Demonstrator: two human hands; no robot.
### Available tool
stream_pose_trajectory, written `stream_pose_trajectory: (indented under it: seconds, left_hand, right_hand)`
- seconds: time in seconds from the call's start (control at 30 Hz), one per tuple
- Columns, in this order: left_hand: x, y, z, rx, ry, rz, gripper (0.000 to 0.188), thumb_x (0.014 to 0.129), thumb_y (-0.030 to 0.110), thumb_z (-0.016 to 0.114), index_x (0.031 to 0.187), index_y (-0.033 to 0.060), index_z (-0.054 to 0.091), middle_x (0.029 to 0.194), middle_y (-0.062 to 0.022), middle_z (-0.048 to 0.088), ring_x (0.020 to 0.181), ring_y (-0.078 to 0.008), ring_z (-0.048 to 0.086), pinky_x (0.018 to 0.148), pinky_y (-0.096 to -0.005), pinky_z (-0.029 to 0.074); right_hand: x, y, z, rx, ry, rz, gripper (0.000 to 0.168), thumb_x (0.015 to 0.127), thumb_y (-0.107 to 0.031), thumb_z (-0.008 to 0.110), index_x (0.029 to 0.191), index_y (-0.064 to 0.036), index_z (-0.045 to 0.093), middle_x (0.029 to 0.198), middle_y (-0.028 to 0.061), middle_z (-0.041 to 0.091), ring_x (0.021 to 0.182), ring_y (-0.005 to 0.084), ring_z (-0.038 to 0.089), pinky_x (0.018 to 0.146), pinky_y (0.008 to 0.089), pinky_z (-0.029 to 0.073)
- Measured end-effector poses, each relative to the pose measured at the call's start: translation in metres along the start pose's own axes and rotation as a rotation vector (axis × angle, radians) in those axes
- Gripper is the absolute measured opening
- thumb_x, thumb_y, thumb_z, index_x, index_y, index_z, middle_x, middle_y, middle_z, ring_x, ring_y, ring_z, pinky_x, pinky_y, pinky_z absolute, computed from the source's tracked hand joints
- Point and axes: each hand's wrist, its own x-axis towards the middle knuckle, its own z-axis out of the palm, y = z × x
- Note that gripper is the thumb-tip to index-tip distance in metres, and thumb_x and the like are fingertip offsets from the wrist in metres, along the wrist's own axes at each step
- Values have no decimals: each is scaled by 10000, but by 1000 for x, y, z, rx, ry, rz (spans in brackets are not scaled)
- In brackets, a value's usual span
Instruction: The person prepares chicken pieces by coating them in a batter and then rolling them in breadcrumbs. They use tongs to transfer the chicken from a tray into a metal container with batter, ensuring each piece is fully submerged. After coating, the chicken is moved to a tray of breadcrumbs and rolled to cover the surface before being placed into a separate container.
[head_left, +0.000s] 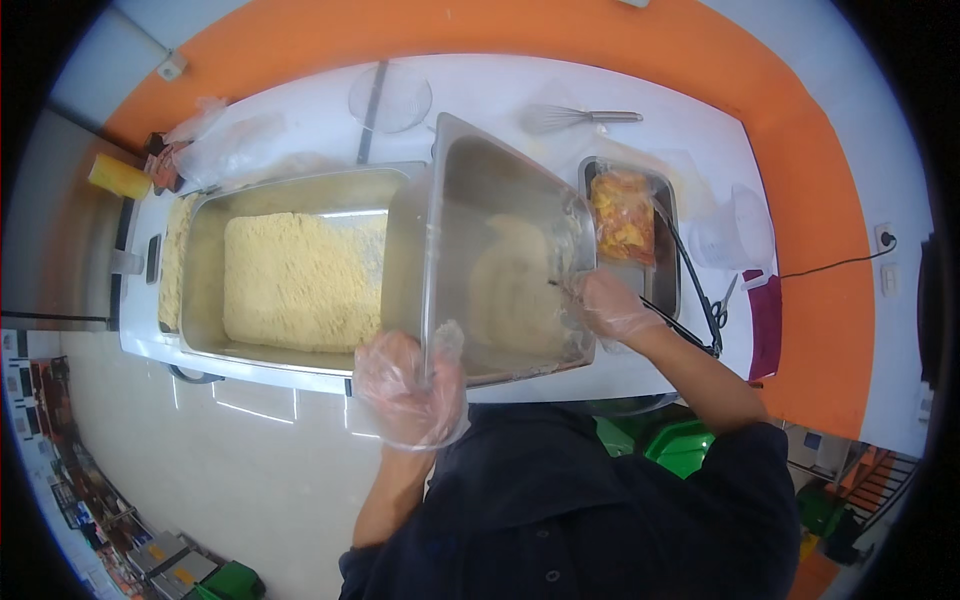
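Both of my hands wear clear plastic gloves. My left hand (411, 390) grips the near rim of a tilted steel pan (510, 172), at its left corner. This pan holds a thin, pale, wet-looking layer and has smears along its right wall. My right hand (609, 304) is at the pan's right side, and a small dark thing shows by its fingertips; whether it grips the wall or a tool, I cannot tell. Left of the tilted pan, and partly under it, a large steel pan (300, 180) holds pale yellow crumbly powder (300, 277).
A steel tray (667, 285) holds a bag of orange-yellow food (622, 217), with black tongs (694, 277) lying across it. Scissors (724, 304) and a plastic jug (742, 229) stand right. Behind are a whisk (585, 118), a round clear lid (390, 97) and plastic bags (240, 146).
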Motion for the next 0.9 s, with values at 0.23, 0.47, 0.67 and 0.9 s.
stream_pose_trajectory:
  seconds: [0.23,0.47,0.67,0.9]
  left_hand:
    - [-3,0,1,71,4,-3,393,810,136,692,621,48,359,571,-88,346,512,-265,358,488,-392,269]
    - [-3,0,1,36,-9,-28,395,815,122,691,630,46,351,583,-80,324,521,-250,334,491,-383,260]
    - [-4,2,5,46,47,-20,363,810,120,704,632,43,398,577,-86,358,520,-252,369,498,-380,288]
    - [-4,1,4,36,43,-11,347,811,112,691,628,45,404,581,-84,388,523,-252,387,499,-378,299]
  right_hand:
    - [-12,-38,-42,71,-220,188,324,856,-189,590,1119,-5,633,980,255,646,949,397,626,821,457,503]
    - [13,21,14,1,-69,4,334,922,-296,532,1070,-21,648,961,246,652,899,402,628,811,470,488]
    - [15,20,-6,-53,-216,-154,316,912,-271,529,1086,-40,658,964,247,653,913,391,633,852,472,482]
    - [9,-33,-42,-100,-451,106,291,896,-224,528,1104,-62,651,1117,222,637,1066,315,620,883,474,482]
